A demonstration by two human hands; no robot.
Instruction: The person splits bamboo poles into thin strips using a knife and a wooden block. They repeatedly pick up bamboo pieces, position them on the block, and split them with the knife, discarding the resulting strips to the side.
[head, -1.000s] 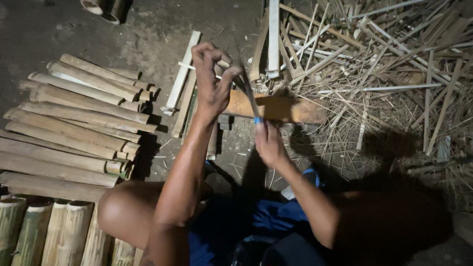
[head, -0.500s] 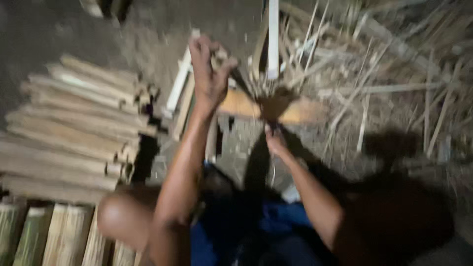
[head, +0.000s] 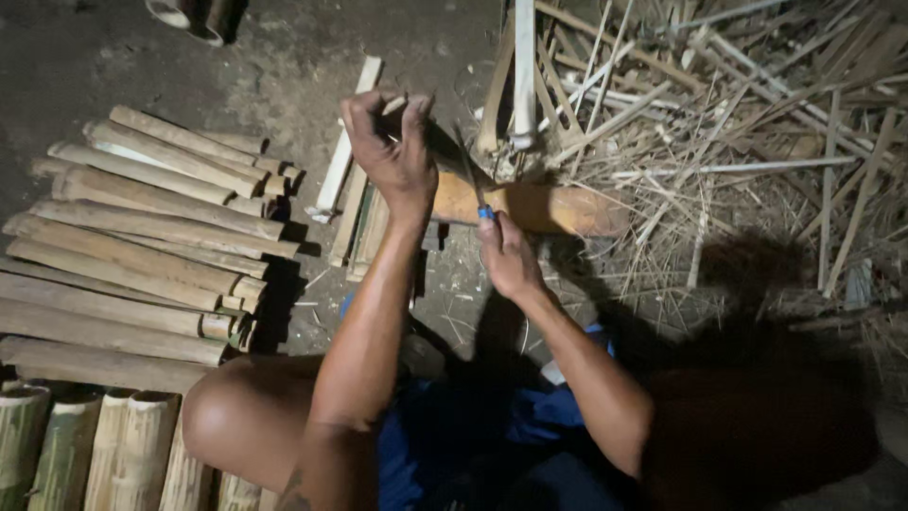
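While L hand [head: 392, 151] clamped on bamboo piece [head: 416, 123], knife [head: 470, 175] gripped in R hand [head: 506, 255], just beside.

Views: only one, the camera on my head; no second view shares anything with it.
Position: above my lap, over my bent knee [head: 236, 416] and blue shorts [head: 473, 445].
Direction: steeply down at the dirt floor [head: 284, 66] ahead of me.
Nearness: close; my forearms fill the middle, my left hand [head: 392, 151] and right hand [head: 511, 260] sit just above centre.
Left edge: split bamboo lengths [head: 142, 246] run out of frame.
Top right corner: heap of bamboo slivers [head: 738, 123], cut by the frame.
Bottom edge: my own body, in shadow.
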